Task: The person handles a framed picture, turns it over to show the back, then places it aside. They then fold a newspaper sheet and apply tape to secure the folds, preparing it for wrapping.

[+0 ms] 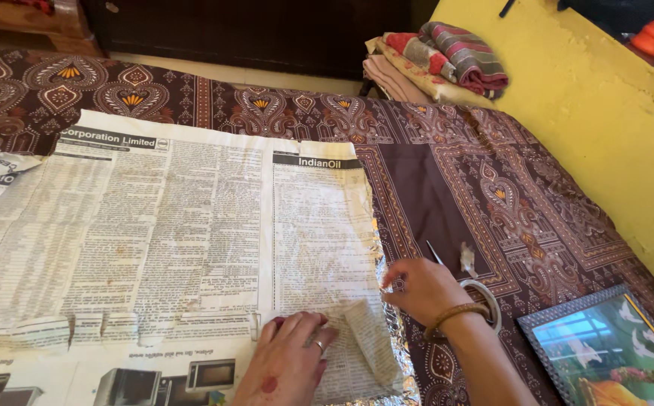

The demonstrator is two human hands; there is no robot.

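Hands worked side by side at the near edge of the bed. The left hand [291,361] lay flat, fingers spread and pressed down on the newspaper [161,233], a ring on one finger, just beside a folded flap of the paper [370,338] that stood up slightly at the sheet's near right corner. The right hand [423,289] sat to the right of that flap, fingers curled and pinching the crinkled edge of the foil [391,301] that peeked out from under the newspaper; a beaded bracelet circled its wrist. Whether it gripped paper and foil together could not be told.

The foil's exposed strip ran along the newspaper's right edge, its long axis going from the near edge of the bed away toward the far side, so it lay directly under the right hand and to the right of the left hand. The right hand was the nearer of the two to it.

Just beyond the right wrist lay a pair of scissors [458,274], blades pointing away to the far left, handles partly hidden by the wrist. A framed picture [605,346] rested near the right corner of the patterned bedspread [492,188], and folded cloths [439,60] were stacked at the far edge against the yellow wall [605,113].
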